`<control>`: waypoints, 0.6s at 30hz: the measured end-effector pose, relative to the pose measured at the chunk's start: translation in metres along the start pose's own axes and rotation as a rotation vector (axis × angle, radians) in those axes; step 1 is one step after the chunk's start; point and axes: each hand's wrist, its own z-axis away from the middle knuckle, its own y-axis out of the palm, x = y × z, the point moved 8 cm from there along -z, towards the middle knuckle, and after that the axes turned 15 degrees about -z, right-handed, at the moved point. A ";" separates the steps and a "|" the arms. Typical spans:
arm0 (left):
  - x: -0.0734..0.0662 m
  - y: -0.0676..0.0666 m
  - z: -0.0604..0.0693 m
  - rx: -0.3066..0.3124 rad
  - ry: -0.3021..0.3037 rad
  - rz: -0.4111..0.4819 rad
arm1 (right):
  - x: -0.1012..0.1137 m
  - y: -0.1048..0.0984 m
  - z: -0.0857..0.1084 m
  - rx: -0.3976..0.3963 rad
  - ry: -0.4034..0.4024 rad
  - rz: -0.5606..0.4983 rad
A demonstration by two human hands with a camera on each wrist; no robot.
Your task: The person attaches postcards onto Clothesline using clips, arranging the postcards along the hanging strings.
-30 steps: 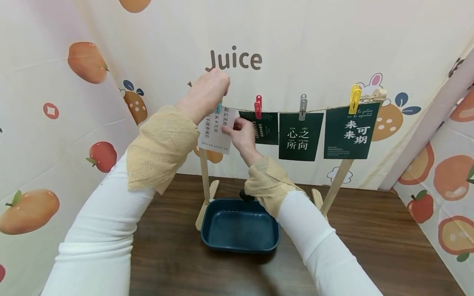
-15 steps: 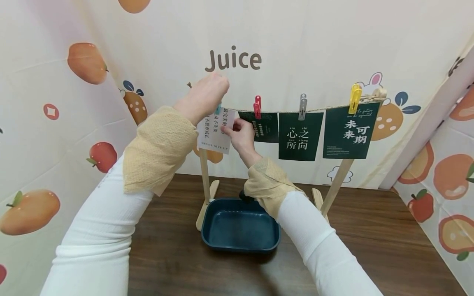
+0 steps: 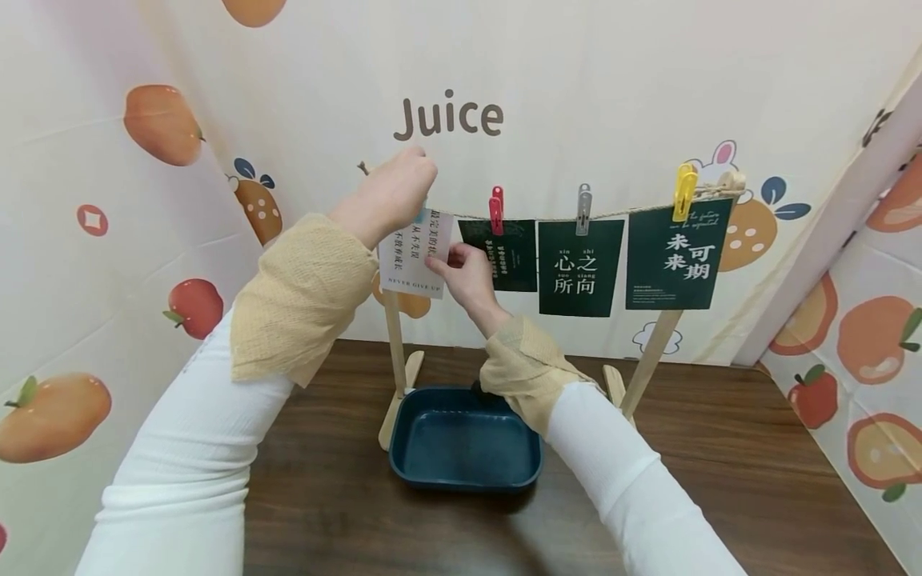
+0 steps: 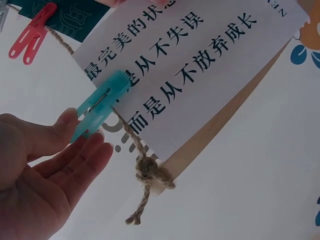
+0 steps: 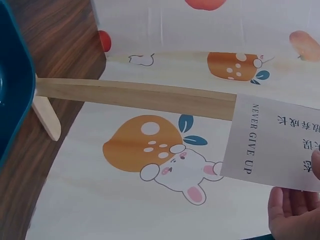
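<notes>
A white card [image 3: 410, 268] with dark lettering hangs at the left end of a twine line. In the left wrist view a teal clothespin [image 4: 102, 102] sits on the card's top edge and the twine [image 4: 131, 132]. My left hand [image 4: 47, 175] pinches its handle end between thumb and fingers; the head view mostly hides the clothespin behind this hand [image 3: 389, 192]. At the card's right edge, my right hand [image 3: 470, 280] holds it, thumb in front. The right wrist view shows the card [image 5: 265, 145] with that hand [image 5: 295, 212] at its border.
Green cards hang rightward under a red clothespin [image 3: 496, 210], a grey clothespin [image 3: 583, 210] and a yellow clothespin [image 3: 684, 192]. Wooden posts [image 3: 394, 344] support the line. A dark blue tray [image 3: 464, 486] stands below on the brown table [image 3: 317, 480].
My right hand has slid slightly down the card's edge. The green card beside it hangs a little lower. My left hand stays at the teal clothespin, and the head view has shifted slightly.
</notes>
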 end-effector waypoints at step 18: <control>0.017 0.009 0.014 -0.102 -0.112 0.110 | -0.011 -0.002 0.022 0.189 0.040 0.379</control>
